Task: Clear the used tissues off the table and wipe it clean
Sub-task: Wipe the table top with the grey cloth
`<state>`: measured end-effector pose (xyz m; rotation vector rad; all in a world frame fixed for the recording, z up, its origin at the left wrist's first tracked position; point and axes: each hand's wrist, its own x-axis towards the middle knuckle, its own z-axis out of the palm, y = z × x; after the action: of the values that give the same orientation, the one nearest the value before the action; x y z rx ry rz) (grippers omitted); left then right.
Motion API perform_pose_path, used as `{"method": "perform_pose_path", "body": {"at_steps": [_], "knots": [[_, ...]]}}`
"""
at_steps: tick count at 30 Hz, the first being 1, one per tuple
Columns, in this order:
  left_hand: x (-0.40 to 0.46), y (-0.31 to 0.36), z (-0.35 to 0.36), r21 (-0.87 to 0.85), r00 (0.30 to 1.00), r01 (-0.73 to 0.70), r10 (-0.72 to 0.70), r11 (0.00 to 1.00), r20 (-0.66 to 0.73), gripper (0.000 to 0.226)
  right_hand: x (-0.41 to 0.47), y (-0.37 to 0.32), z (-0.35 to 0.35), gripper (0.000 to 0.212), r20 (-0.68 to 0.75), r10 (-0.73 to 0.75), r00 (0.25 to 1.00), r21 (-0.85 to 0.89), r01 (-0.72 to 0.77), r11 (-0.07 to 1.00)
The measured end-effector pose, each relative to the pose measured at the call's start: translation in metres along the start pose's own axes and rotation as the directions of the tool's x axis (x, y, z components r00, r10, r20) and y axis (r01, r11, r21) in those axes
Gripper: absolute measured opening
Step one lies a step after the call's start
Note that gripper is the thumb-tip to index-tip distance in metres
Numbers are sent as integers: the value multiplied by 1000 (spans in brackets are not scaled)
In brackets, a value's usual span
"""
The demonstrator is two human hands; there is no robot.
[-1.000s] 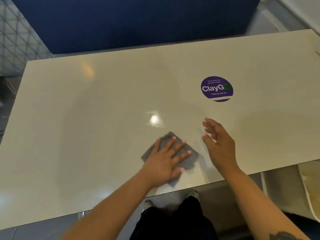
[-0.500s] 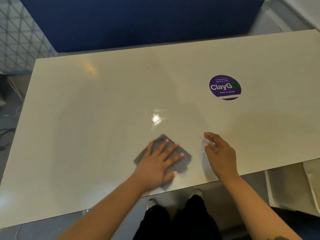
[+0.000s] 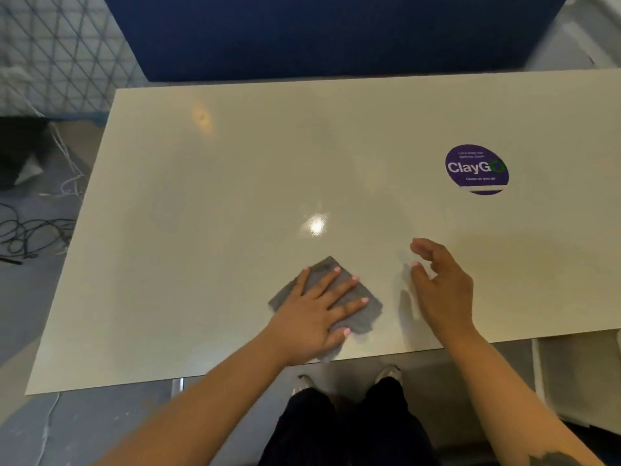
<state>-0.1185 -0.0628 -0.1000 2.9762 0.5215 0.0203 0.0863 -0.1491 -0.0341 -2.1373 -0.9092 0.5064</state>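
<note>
A folded grey cloth [image 3: 366, 306] lies flat on the cream table [image 3: 218, 203] close to its near edge. My left hand [image 3: 316, 314] presses on the cloth with spread, straight fingers and covers most of it. To the right of the cloth, my right hand [image 3: 440, 287] hovers just over the tabletop with loosely curled fingers and holds nothing. No tissues show on the table.
A round purple ClayGo sticker [image 3: 476, 169] is stuck on the table's far right part. A dark blue wall [image 3: 319, 31] stands behind the table. Cables [image 3: 30, 230] lie on the floor at the left. My legs and shoes [image 3: 349, 415] are below the near edge.
My left hand has slid the cloth to the left along the near edge. My right hand has moved left with it and curled its fingers a little more. The view has shifted left.
</note>
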Motion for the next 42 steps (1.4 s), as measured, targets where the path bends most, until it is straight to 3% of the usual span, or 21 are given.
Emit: {"method": "perform_pose_path", "body": {"at_steps": [4,7,9,13,15,17,20,24,26,29,32,37,40,42], "knots": [[11,-65,-10,-1,972,232,-232,973,27,56,0,-9,3,31,-11,-24,1000,4,24,1000],[33,-57,-12,-28,919,393,-392,919,39,63,-1,-14,11,32,-1,-28,1000,33,28,999],[35,-31,-8,-33,928,371,-371,928,19,62,-1,-18,17,34,14,-26,1000,54,25,998],[-9,12,-3,-5,995,101,-101,995,2,53,-1,-28,32,33,61,-54,997,44,52,998],[-36,0,-5,-11,999,51,-51,999,0,51,0,-33,36,33,68,-63,996,42,60,997],[-49,-34,-8,13,996,88,-88,996,5,52,2,-38,39,32,73,-68,995,40,65,997],[-44,-87,-16,9,959,278,-278,961,47,55,1,-44,46,32,81,-80,993,49,76,996],[-17,-78,-19,-28,880,474,-471,880,62,64,-2,-51,61,33,107,-106,989,56,101,993],[-19,-52,-14,-59,906,423,-420,904,54,62,-4,-55,70,34,132,-121,984,53,115,992],[-51,-19,-10,-67,971,238,-238,969,2,54,-5,-62,80,35,164,-157,974,46,152,987],[-92,-33,-8,-30,987,158,-159,987,-18,50,-4,-69,87,36,169,-177,970,37,173,984],[-110,-115,-16,7,901,434,-434,901,-1,55,-5,-81,94,37,177,-201,963,68,192,979],[-91,-110,-14,-41,814,579,-580,815,-25,58,-10,-87,103,38,190,-226,956,96,211,973],[-87,-85,-11,-60,828,554,-557,830,-66,55,-14,-90,110,37,207,-248,947,101,231,968]]}}
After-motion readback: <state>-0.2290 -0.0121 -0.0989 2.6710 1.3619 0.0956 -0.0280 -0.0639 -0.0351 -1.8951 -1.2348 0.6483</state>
